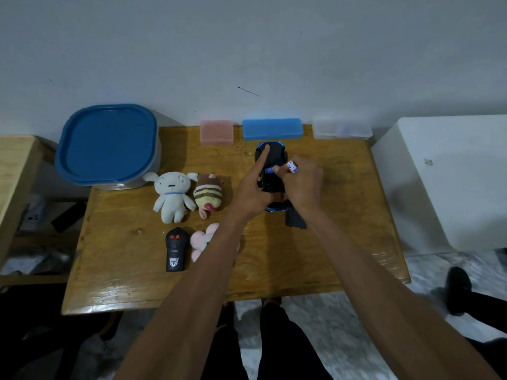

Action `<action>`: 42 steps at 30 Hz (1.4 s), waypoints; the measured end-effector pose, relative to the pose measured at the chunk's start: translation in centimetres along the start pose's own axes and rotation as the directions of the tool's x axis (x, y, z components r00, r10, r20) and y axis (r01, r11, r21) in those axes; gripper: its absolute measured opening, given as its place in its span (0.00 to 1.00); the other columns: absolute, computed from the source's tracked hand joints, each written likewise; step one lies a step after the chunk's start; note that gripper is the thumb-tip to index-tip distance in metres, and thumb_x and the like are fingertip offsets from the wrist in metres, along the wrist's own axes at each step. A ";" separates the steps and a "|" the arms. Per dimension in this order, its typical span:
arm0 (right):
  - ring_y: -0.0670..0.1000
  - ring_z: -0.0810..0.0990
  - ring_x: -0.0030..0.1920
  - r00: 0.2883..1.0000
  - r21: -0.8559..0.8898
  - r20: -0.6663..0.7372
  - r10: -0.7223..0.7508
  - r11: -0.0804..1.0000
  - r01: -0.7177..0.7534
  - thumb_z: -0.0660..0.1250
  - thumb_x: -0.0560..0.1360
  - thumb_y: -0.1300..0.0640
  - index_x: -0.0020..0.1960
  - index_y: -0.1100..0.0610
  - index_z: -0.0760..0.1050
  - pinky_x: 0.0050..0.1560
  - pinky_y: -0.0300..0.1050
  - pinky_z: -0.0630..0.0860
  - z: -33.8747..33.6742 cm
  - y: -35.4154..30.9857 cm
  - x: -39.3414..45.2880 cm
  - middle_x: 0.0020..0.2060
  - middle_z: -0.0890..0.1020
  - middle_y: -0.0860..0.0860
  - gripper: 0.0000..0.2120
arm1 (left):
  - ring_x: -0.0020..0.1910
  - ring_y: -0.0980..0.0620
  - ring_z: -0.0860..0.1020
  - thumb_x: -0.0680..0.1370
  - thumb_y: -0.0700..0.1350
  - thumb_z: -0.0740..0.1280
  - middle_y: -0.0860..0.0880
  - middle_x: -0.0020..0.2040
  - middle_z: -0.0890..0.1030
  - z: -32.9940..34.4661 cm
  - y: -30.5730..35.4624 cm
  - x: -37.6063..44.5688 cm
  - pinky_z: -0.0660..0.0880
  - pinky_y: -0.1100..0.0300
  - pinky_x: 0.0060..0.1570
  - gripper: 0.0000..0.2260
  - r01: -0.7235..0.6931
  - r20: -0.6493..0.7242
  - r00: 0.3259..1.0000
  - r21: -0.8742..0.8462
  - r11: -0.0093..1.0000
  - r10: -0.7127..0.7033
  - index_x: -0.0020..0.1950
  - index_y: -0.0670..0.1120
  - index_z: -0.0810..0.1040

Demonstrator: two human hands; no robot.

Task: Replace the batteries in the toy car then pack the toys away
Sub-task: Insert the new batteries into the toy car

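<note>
Glossy wooden table point(315, 259): upturned black car point(270, 171) is steadied by left hand point(253, 192), forefinger extended. Cylindrical battery point(292, 166) is pinched in right hand point(300, 185).

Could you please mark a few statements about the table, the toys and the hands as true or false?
1. The toy car lies underside up on the table. True.
2. The right hand holds a screwdriver. False: it holds a battery at the car.
3. The blue-lidded container is open. False: its lid is on.
4. The black remote lies near the white plush. True.
5. The left hand rests on the remote. False: it steadies the car.
</note>
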State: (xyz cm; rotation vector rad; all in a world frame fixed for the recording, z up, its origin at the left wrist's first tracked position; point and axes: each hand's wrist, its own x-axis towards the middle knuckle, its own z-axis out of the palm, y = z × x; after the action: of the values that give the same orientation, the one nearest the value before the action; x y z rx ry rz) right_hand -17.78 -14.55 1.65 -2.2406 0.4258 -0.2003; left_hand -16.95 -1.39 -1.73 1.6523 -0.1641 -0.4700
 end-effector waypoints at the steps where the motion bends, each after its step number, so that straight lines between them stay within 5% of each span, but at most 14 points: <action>1: 0.42 0.72 0.29 1.000 -0.005 0.010 -0.001 1.000 0.001 0.74 0.75 0.55 0.35 0.51 0.70 0.26 0.31 0.66 -0.1 0.0 0.0 0.30 0.75 0.45 0.15 | 0.57 0.72 0.76 0.71 0.30 0.77 0.61 0.67 0.71 0.0 -0.1 0.0 0.77 0.69 0.53 0.48 -0.001 0.002 1.000 0.001 1.000 0.001 0.83 0.55 0.56; 3: 0.43 0.74 0.30 0.997 -0.044 0.076 -0.006 0.999 0.009 0.74 0.75 0.53 0.36 0.51 0.71 0.28 0.34 0.66 -0.3 0.0 0.1 0.32 0.77 0.47 0.15 | 0.59 0.71 0.76 0.71 0.30 0.77 0.57 0.71 0.70 -0.2 -0.2 -0.1 0.78 0.68 0.55 0.49 0.000 0.015 1.000 0.003 1.000 0.000 0.83 0.55 0.56; 7: 0.47 0.76 0.34 0.974 0.051 0.227 0.019 0.998 -0.032 0.66 0.79 0.51 0.39 0.52 0.72 0.32 0.44 0.71 -0.7 0.5 -0.1 0.35 0.78 0.50 0.11 | 0.68 0.51 0.75 0.70 0.32 0.78 0.51 0.75 0.70 -0.7 0.0 -0.1 0.78 0.56 0.63 0.50 0.015 0.037 0.999 0.005 1.000 -0.015 0.82 0.58 0.55; 11: 0.48 0.69 0.36 0.978 0.142 0.206 0.031 0.988 -0.062 0.54 0.82 0.54 0.40 0.53 0.69 0.37 0.45 0.66 -1.4 0.3 0.1 0.36 0.72 0.50 0.13 | 0.64 0.54 0.77 0.69 0.32 0.79 0.56 0.68 0.74 -1.3 -0.1 -0.2 0.77 0.58 0.63 0.51 0.055 0.041 0.998 0.016 0.998 -0.055 0.82 0.60 0.55; 14: 0.45 0.77 0.43 0.970 0.111 0.243 -0.032 0.994 0.005 0.59 0.83 0.50 0.49 0.54 0.76 0.42 0.42 0.73 -2.1 0.2 0.6 0.44 0.79 0.49 0.11 | 0.62 0.55 0.78 0.70 0.33 0.79 0.56 0.68 0.75 -1.6 -0.2 -0.5 0.78 0.63 0.58 0.50 0.057 0.050 0.997 0.026 0.998 -0.058 0.82 0.59 0.56; 18: 0.45 0.80 0.50 0.963 0.103 0.238 -0.123 0.989 0.101 0.70 0.79 0.52 0.53 0.52 0.81 0.49 0.40 0.78 -2.6 -0.1 0.7 0.47 0.82 0.45 0.05 | 0.66 0.50 0.78 0.69 0.36 0.81 0.51 0.73 0.74 -1.6 -0.2 -0.8 0.80 0.56 0.60 0.50 0.048 0.050 0.997 0.039 0.998 -0.050 0.81 0.60 0.57; 24: 0.49 0.82 0.48 0.919 -0.011 0.312 -0.242 0.966 0.259 0.73 0.76 0.55 0.53 0.54 0.82 0.50 0.52 0.81 -2.4 -0.2 0.6 0.45 0.84 0.49 0.07 | 0.65 0.51 0.78 0.70 0.33 0.79 0.50 0.75 0.72 -2.0 0.2 -0.8 0.80 0.61 0.56 0.50 0.053 0.076 0.996 0.013 0.999 -0.054 0.82 0.60 0.57; 32: 0.51 0.81 0.47 0.780 -0.263 0.455 -0.429 0.772 0.578 0.72 0.76 0.53 0.56 0.52 0.84 0.43 0.48 0.77 -2.6 -0.8 1.3 0.48 0.83 0.50 0.10 | 0.61 0.56 0.80 0.69 0.27 0.76 0.48 0.73 0.73 -2.4 0.6 -1.0 0.81 0.57 0.54 0.51 0.086 0.157 0.984 -0.030 0.996 -0.080 0.82 0.56 0.56; 37: 0.53 0.80 0.44 0.748 -0.307 0.484 -0.454 0.712 0.631 0.73 0.75 0.54 0.51 0.56 0.84 0.41 0.49 0.76 -2.8 -0.8 1.8 0.45 0.83 0.52 0.08 | 0.58 0.55 0.81 0.70 0.25 0.75 0.48 0.72 0.73 -2.5 0.7 -1.0 0.82 0.56 0.53 0.50 0.097 0.172 0.982 -0.079 0.992 -0.082 0.82 0.55 0.57; 42: 0.51 0.81 0.42 0.732 -0.315 0.427 -0.531 0.672 0.671 0.74 0.74 0.56 0.50 0.54 0.83 0.34 0.39 0.65 -2.9 -0.9 1.7 0.43 0.84 0.50 0.06 | 0.53 0.57 0.84 0.70 0.25 0.74 0.50 0.68 0.75 -2.8 1.2 -0.9 0.82 0.56 0.50 0.50 0.133 0.180 0.977 -0.109 0.985 -0.112 0.82 0.57 0.57</action>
State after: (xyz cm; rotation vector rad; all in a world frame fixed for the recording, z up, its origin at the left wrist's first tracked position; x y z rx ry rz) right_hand -16.81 -16.70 4.27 -2.7540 -0.5365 -0.1007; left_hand -16.44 1.33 -0.19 1.5076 -0.1601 -0.7057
